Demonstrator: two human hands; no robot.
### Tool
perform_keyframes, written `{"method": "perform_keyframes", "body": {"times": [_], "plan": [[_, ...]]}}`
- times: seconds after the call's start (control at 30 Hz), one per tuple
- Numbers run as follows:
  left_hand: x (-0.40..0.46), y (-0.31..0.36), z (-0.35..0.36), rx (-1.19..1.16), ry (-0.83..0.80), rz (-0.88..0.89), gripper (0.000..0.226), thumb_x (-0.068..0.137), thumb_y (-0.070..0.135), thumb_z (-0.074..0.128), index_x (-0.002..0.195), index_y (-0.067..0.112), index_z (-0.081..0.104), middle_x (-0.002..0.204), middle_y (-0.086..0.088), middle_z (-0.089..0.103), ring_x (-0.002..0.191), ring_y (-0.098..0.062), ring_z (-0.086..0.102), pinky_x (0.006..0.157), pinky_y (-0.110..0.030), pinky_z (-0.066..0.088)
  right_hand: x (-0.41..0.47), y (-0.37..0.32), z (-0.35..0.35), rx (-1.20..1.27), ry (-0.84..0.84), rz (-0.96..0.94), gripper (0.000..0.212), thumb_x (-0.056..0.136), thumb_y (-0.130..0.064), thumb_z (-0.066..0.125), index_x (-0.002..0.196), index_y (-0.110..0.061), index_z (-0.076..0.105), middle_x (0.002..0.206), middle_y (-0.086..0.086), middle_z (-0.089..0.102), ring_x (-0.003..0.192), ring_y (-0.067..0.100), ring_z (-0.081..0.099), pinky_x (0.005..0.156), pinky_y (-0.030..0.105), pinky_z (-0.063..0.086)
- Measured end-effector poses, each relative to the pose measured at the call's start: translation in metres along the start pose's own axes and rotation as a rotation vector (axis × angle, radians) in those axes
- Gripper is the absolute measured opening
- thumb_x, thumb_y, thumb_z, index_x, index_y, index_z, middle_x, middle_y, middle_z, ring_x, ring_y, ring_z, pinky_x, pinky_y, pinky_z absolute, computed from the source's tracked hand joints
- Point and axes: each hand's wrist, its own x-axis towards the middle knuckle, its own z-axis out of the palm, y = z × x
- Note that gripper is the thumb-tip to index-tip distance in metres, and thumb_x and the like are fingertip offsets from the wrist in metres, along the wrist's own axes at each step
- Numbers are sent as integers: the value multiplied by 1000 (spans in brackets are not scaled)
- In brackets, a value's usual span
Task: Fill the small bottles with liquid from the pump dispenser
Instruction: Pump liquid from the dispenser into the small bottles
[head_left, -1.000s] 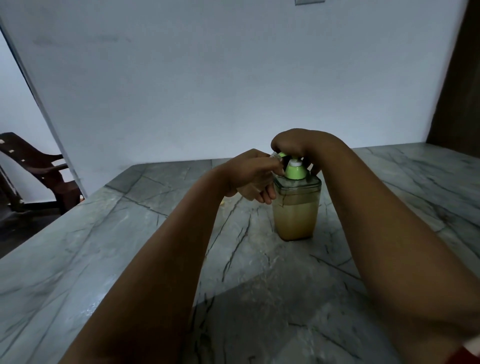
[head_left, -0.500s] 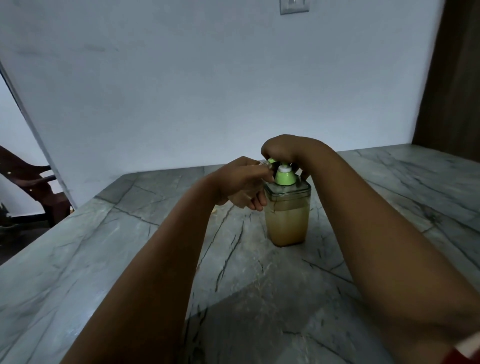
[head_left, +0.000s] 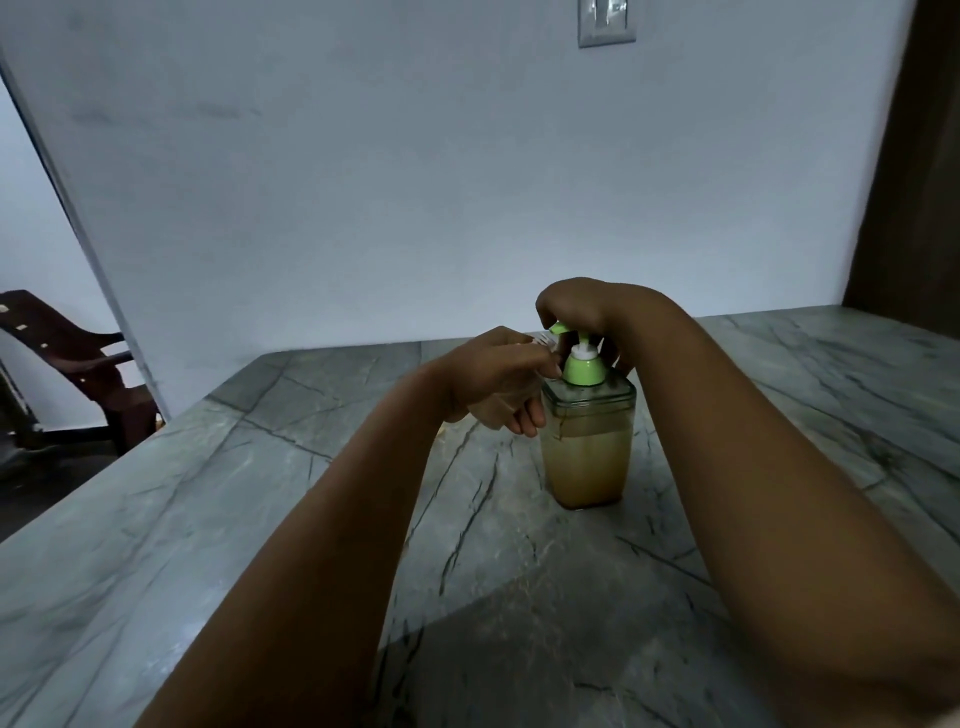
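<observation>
A clear square pump dispenser (head_left: 588, 447) stands on the marble table (head_left: 208, 519), about half full of yellowish liquid, with a green collar and green pump head (head_left: 560, 328). My right hand (head_left: 587, 312) rests on top of the pump head, fingers curled over it. My left hand (head_left: 498, 379) is closed around a small clear bottle (head_left: 543, 340), held just under the green spout. Only the bottle's top shows; the rest is hidden in my fingers.
A pale wall runs behind the table with a switch plate (head_left: 605, 23) high up. A dark wooden chair (head_left: 67, 358) stands beyond the table's left edge. A dark door frame (head_left: 914, 156) is at the right.
The pump head has risen, showing its white stem above the green collar. Both hands stay at the dispenser. The camera has shifted slightly.
</observation>
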Motion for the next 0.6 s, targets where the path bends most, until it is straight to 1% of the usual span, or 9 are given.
{"method": "perform_keyframes", "body": {"times": [0.03, 0.1, 0.13, 0.3, 0.33, 0.4, 0.47, 0.53, 0.6], "plan": [[0, 0, 0, 1, 3, 0, 28, 94, 10, 47, 73, 5, 63, 67, -22, 65, 53, -28, 63, 54, -28, 53, 1, 0, 1, -27, 4, -8, 40, 97, -1, 29, 58, -11, 25, 63, 6, 27, 65, 25, 35, 61, 24, 33], [0, 0, 0, 0, 11, 2, 30, 94, 10, 47, 70, 6, 64, 68, -24, 64, 53, -29, 63, 54, -28, 53, 0, 1, 1, -52, -18, -16, 37, 93, 2, 29, 58, -9, 24, 61, 8, 27, 53, 23, 27, 53, 23, 28], [0, 0, 0, 2, 14, 2, 31, 94, 10, 48, 69, 7, 65, 69, -25, 64, 53, -29, 63, 54, -28, 53, -1, 2, 1, -70, -26, -20, 35, 93, 1, 29, 59, -9, 25, 62, 8, 28, 52, 22, 25, 52, 22, 27], [-1, 2, 0, 8, 15, 0, 31, 94, 10, 48, 68, 7, 65, 68, -24, 64, 53, -28, 63, 53, -27, 53, -5, 2, -1, -56, -51, -10, 30, 93, -3, 30, 64, -9, 29, 64, 9, 30, 52, 21, 25, 53, 23, 26], [-1, 2, 0, 8, 11, -1, 30, 94, 10, 47, 70, 7, 64, 68, -23, 64, 53, -28, 63, 53, -28, 53, -6, 1, -2, -38, -57, -7, 27, 95, -6, 31, 68, -7, 33, 65, 9, 34, 53, 22, 29, 54, 23, 29], [-1, 1, -1, 7, 6, 3, 26, 94, 10, 47, 75, 5, 63, 66, -21, 65, 53, -28, 63, 54, -28, 53, -9, 1, -5, 11, -55, 10, 21, 98, -16, 31, 86, -3, 41, 69, 11, 42, 56, 24, 39, 55, 26, 36], [-1, 1, -1, 5, 8, 0, 24, 94, 11, 47, 77, 4, 63, 65, -19, 65, 54, -28, 63, 54, -28, 53, -10, 0, -7, 30, -47, 18, 19, 98, -20, 32, 94, -4, 42, 72, 12, 45, 59, 25, 42, 56, 28, 38], [-2, 2, 0, 3, 10, -5, 25, 94, 11, 46, 76, 4, 62, 67, -21, 64, 54, -28, 63, 54, -28, 52, -9, 0, -5, 19, -48, 21, 17, 97, -13, 33, 87, -2, 42, 73, 15, 47, 61, 26, 42, 56, 28, 39], [-2, 3, 0, 1, 14, -5, 27, 94, 10, 46, 74, 5, 63, 67, -23, 63, 53, -27, 62, 54, -28, 52, -7, 0, -1, -1, -42, 21, 26, 95, -4, 32, 71, -2, 41, 69, 15, 47, 59, 25, 40, 54, 27, 39]]}}
